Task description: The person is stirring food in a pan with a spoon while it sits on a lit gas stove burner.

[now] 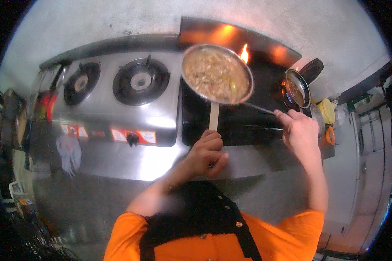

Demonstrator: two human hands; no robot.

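My left hand is closed around the flat, light handle of a metal frying pan. The pan appears lifted and tilted over the dark right-hand stove. Inside lies chunky, brownish food in a pale sauce, with a few green bits. My right hand grips a thin metal utensil that runs to the pan's right front rim. Whether its far end lies in the food or under the rim, I cannot tell.
A flame rises behind the pan. Another frying pan sits tilted at right, with fire beside it. On the left steel stove are two burners. A grey cloth hangs in front. A yellow-lidded container stands far right.
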